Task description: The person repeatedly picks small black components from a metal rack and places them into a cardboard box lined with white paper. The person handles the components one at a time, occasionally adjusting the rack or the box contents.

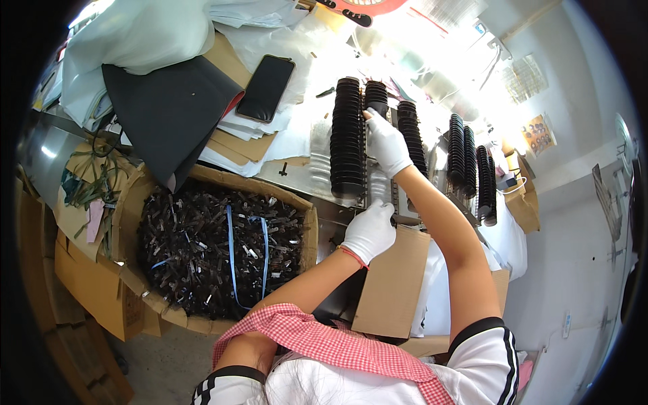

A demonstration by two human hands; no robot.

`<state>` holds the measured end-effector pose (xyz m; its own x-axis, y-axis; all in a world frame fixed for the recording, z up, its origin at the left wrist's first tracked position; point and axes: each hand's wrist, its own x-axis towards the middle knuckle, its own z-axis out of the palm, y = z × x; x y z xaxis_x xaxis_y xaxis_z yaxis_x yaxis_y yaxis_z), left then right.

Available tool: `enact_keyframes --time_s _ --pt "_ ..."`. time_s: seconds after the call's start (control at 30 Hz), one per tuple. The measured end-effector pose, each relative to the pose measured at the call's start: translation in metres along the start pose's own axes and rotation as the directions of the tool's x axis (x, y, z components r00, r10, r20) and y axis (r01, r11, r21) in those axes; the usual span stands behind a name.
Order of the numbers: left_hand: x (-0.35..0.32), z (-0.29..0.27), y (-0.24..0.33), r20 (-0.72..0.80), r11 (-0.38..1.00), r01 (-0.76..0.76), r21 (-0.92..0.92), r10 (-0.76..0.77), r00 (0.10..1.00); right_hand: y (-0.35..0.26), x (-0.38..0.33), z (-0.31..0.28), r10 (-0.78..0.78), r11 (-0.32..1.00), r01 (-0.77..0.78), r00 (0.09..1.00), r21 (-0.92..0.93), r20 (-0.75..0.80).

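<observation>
My right hand (pixel 389 144), in a white glove with a bare fingertip showing, reaches to the near end of a short row of black thin pieces (pixel 376 94). Its fingers are pressed together, and what they pinch is hidden. Closer to me, my left hand (pixel 371 233), also gloved, is curled closed at the near end of a metal rack (pixel 378 183); its grip is too small to make out. Left of my right hand stands a long row of black rounded pieces (pixel 347 138). Another black row (pixel 410 131) stands just to its right.
More black rows (pixel 462 155) stand further right. A carton of small dark clips (pixel 216 250) with blue straps sits at my left. A black phone (pixel 266 88) lies on papers beside a dark sheet (pixel 169 101). A cardboard flap (pixel 391 283) is below my left hand.
</observation>
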<state>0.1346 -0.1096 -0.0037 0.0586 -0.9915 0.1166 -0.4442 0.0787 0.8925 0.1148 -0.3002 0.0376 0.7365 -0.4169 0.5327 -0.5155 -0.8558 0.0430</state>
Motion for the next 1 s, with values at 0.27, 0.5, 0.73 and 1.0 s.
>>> enact_keyframes --time_s 0.27,0.5,0.73,1.0 --pt "0.002 -0.018 0.028 0.185 -0.15 0.151 -0.977 -0.245 0.952 -0.054 -0.042 -0.109 0.226 0.87 -0.293 0.952 0.397 0.206" --pt "0.006 -0.017 0.038 0.211 -0.009 0.229 -0.973 -0.421 0.882 -0.028 -0.055 -0.134 -0.115 0.908 0.042 0.982 0.418 0.151" --pt "-0.006 -0.01 0.021 -0.132 0.967 0.067 -0.247 -0.102 0.986 0.049 0.015 -0.026 0.583 0.42 -0.656 0.725 0.627 0.367" --pt "-0.005 -0.023 0.001 -0.063 0.998 -0.025 -0.057 0.021 0.998 0.093 0.054 0.025 0.261 0.367 -0.571 0.821 0.735 0.508"
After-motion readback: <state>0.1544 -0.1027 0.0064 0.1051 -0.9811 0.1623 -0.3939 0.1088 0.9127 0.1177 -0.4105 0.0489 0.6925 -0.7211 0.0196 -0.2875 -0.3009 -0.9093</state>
